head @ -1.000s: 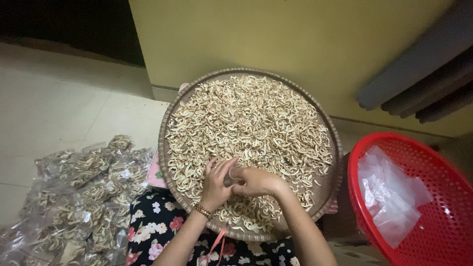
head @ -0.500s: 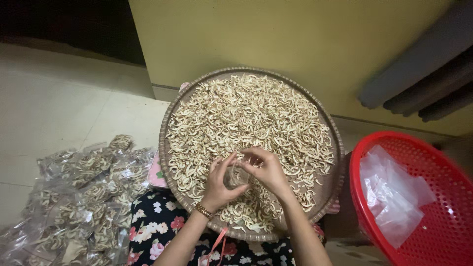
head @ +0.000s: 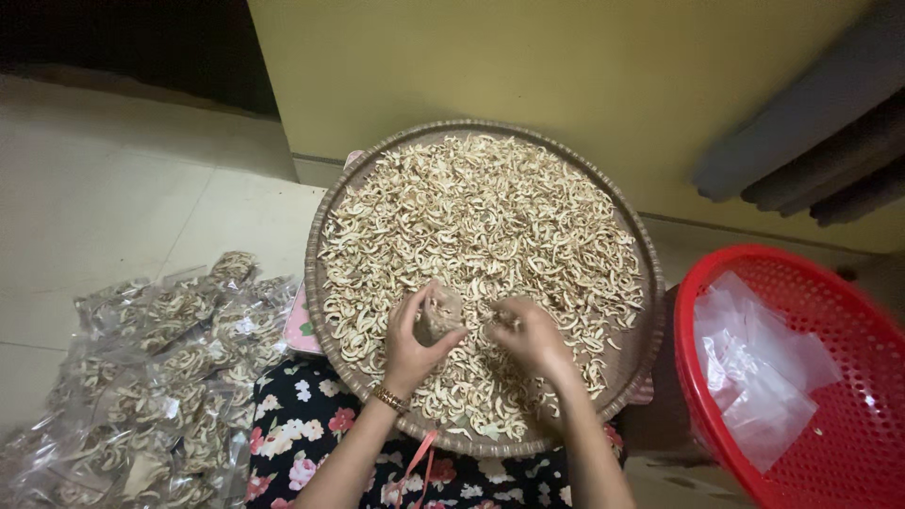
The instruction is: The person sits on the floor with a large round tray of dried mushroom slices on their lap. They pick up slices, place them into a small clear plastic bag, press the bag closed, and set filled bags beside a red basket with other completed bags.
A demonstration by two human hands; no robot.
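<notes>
With your left hand (head: 415, 344) grasping the small clear bag (head: 439, 313) and your right hand (head: 528, 341) pinching dried slices (head: 490, 217), a tilted bag mouth risks spilling slices over the tray rim (head: 316, 311).

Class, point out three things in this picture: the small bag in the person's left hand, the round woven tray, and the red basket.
small clear bag (head: 439, 314), head view: its filled middle.
round woven tray (head: 650, 283), head view: right rim.
red plastic basket (head: 863, 429), head view: bare mesh wall.
</notes>
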